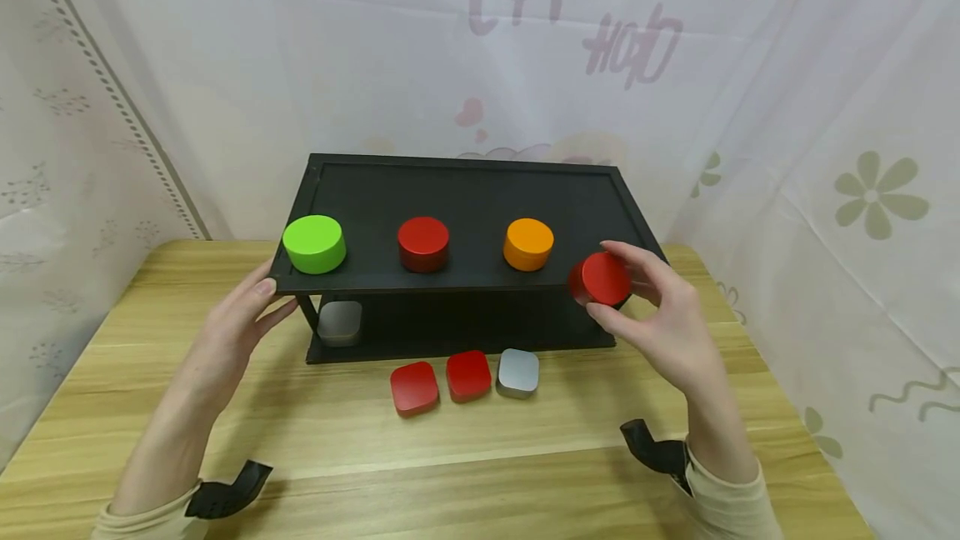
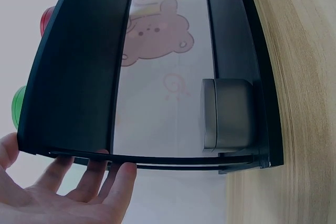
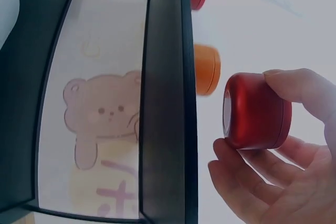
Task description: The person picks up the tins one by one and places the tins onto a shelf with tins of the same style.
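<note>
My right hand (image 1: 663, 315) pinches a round red tin (image 3: 254, 111) between thumb and fingers, tilted, at the front right corner of a two-tier black shelf (image 1: 465, 190). The right wrist view shows the tin apart from the shelf's edge. My left hand (image 1: 232, 323) holds the shelf's front left corner, thumb at the top edge and fingers at the side and beneath. Along the upper tier stand a green round tin (image 1: 314, 245), another red round tin (image 1: 423, 245) and an orange round tin (image 1: 528, 245). A grey square tin (image 2: 231, 115) sits at the left of the lower tier.
On the wooden table (image 1: 450, 473) before the shelf lie a red square tin (image 1: 414, 388), a second red square tin (image 1: 468, 376) and a silver square tin (image 1: 518, 373). A printed white curtain (image 1: 375, 48) hangs behind the shelf and along both sides.
</note>
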The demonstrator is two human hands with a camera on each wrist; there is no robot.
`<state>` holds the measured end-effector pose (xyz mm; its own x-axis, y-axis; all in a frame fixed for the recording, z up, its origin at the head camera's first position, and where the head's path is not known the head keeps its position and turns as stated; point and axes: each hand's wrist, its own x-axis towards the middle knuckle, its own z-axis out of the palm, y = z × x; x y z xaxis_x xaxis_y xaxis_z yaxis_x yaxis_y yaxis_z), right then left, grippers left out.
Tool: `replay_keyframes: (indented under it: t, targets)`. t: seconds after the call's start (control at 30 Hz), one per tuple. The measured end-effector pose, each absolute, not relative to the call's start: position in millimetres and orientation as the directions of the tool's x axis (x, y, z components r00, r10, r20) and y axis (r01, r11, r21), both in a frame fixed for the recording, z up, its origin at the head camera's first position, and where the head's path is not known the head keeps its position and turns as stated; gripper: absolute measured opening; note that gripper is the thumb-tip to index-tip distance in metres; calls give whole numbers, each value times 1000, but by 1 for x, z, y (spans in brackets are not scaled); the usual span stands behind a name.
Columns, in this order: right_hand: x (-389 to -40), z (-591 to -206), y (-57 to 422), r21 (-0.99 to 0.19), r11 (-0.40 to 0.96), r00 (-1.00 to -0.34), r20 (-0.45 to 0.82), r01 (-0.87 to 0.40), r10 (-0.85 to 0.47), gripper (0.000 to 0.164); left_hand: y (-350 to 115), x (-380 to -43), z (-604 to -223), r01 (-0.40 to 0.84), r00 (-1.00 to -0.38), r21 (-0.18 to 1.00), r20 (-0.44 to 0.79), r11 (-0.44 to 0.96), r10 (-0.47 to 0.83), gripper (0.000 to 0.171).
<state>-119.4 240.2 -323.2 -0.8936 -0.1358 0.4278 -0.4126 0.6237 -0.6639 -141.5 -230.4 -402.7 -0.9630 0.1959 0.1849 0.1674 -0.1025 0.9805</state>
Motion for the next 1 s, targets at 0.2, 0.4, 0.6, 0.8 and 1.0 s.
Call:
replay_keyframes:
  t: [0.2, 0.4, 0.6, 0.8, 1.0]
  targets:
    - [-127, -318, 252, -677, 649, -909, 412, -348, -58, 64, -229, -140, -400, 158, -965, 984, 172, -82, 199, 47]
    - [-134, -314, 263, -656, 698, -921, 388, -289, -17, 64, -230, -141, -401, 165, -962, 981, 183, -102, 200, 46]
    - [-143, -312, 270, -659, 711, -937, 350, -246, 0, 63, -231, -142, -404, 163, -963, 979, 184, -119, 199, 45]
    - [-150, -313, 275, -649, 724, -942, 336, -233, -2, 63, -231, -142, -403, 153, -965, 980, 175, -125, 194, 45]
    - [-156, -315, 280, -646, 732, -948, 319, -214, 4, 63, -231, -142, -403, 166, -963, 978, 189, -128, 192, 45]
